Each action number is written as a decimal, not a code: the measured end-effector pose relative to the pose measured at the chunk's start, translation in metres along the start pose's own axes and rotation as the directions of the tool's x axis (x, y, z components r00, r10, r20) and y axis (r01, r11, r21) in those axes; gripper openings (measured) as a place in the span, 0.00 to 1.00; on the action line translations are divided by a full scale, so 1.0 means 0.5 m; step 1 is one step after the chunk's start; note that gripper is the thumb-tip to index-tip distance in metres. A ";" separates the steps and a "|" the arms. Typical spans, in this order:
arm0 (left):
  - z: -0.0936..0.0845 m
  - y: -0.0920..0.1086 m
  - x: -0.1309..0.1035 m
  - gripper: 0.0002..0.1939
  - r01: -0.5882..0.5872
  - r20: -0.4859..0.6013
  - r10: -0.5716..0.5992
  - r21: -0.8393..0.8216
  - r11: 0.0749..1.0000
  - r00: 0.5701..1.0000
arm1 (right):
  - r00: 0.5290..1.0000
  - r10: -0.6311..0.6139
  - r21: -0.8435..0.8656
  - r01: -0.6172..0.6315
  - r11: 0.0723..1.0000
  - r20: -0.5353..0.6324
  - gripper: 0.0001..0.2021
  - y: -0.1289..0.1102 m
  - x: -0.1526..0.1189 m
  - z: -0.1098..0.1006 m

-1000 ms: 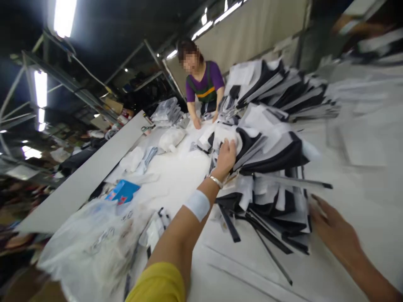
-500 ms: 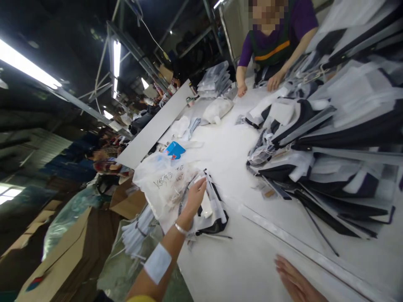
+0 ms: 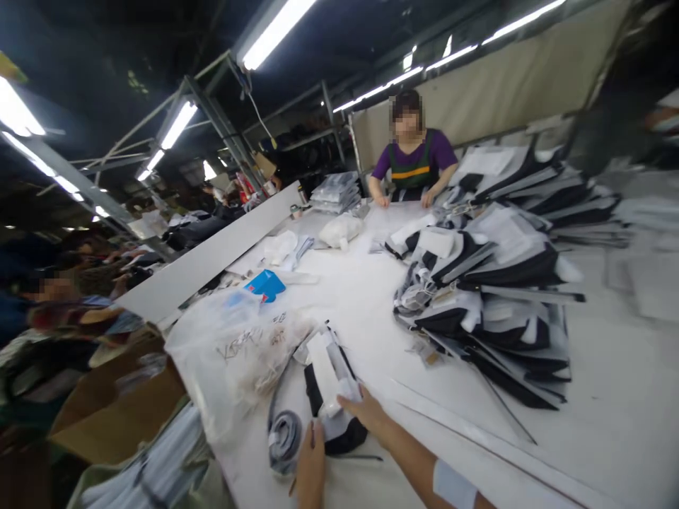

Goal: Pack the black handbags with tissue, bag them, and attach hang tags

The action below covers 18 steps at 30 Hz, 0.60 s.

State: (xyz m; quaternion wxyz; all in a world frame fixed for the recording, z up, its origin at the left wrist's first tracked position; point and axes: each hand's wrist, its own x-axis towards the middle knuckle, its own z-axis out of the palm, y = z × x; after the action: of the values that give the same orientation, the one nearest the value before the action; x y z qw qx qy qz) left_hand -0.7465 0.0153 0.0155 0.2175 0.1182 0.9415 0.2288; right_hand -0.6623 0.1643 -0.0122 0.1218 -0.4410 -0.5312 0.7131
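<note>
A folded black, grey and white fabric bundle (image 3: 344,437) lies near the table's front-left edge. A long white packet (image 3: 325,364) rests on top of it. My right hand (image 3: 367,411) reaches in from the right, its fingers spread and touching the near end of the packet. At the bundle's near left side, my left hand (image 3: 310,459) has its fingers pressed together round something thin and dark, too small to name. Just left of that hand is a coiled grey strap (image 3: 285,440).
A clear plastic bag (image 3: 212,353) with writing lies left, a blue box (image 3: 267,285) beyond it. Fanned black-and-white stacks (image 3: 493,304) fill the right side. A co-worker in purple (image 3: 414,162) handles sheeting across the table. An open cardboard box (image 3: 117,417) stands off the left edge.
The view has swung right and levelled. My left hand has moved from the packet to the bundle's near side. My right hand has come from the bare table onto the packet.
</note>
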 end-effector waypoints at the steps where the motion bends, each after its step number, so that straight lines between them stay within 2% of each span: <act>1: -0.003 -0.002 -0.002 0.22 -0.032 0.004 0.032 -0.006 0.999 0.999 | 1.000 -0.008 0.014 0.009 1.000 -0.023 0.40 -0.003 -0.008 0.003; 4: -0.011 -0.012 -0.017 0.19 -0.134 0.006 0.134 -0.027 0.991 0.991 | 0.996 -0.060 0.078 0.066 0.995 -0.072 0.36 -0.022 -0.040 0.000; 6: -0.012 -0.004 -0.027 0.19 -0.200 -0.019 0.199 -0.066 0.978 0.980 | 0.990 -0.117 0.132 0.127 0.983 -0.082 0.34 -0.048 -0.069 -0.019; 8: -0.011 0.035 -0.035 0.20 -0.252 -0.071 0.244 -0.128 0.959 0.967 | 0.979 -0.184 0.200 0.198 0.960 -0.083 0.34 -0.093 -0.101 -0.058; 9: -0.012 0.070 -0.040 0.22 -0.278 -0.103 0.263 -0.175 0.944 0.959 | 0.971 -0.220 0.229 0.235 0.945 -0.090 0.34 -0.125 -0.116 -0.086; 10: -0.015 0.115 -0.047 0.24 -0.305 -0.126 0.284 -0.215 0.928 0.951 | 0.961 -0.258 0.261 0.275 0.925 -0.101 0.35 -0.162 -0.130 -0.121; 12: -0.029 0.231 -0.071 0.27 -0.400 -0.151 0.370 -0.347 0.849 0.917 | 0.925 -0.342 0.232 0.373 0.898 -0.164 0.36 -0.252 -0.151 -0.206; 14: -0.053 0.364 -0.108 0.28 -0.513 -0.127 0.514 -0.440 0.737 0.848 | 0.844 -0.471 0.052 0.499 0.865 -0.257 0.31 -0.354 -0.165 -0.306; 15: -0.067 0.429 -0.130 0.28 -0.580 -0.107 0.608 -0.462 0.670 0.787 | 0.783 -0.549 -0.118 0.540 0.833 -0.293 0.27 -0.406 -0.171 -0.359; 16: -0.079 0.489 -0.151 0.28 -0.650 -0.117 0.688 -0.470 0.597 0.716 | 0.747 -0.574 -0.198 0.540 0.818 -0.335 0.24 -0.455 -0.177 -0.411; 18: -0.087 0.587 -0.180 0.26 -0.786 -0.167 0.817 -0.432 0.443 0.552 | 0.713 -0.586 -0.315 0.495 0.810 -0.386 0.21 -0.538 -0.190 -0.510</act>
State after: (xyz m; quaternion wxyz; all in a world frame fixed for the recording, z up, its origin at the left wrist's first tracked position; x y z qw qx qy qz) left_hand -0.6515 0.2242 0.2241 0.1355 0.5009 0.6821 0.5152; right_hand -0.4928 0.3784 0.2561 0.4071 -0.4323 -0.6568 0.4647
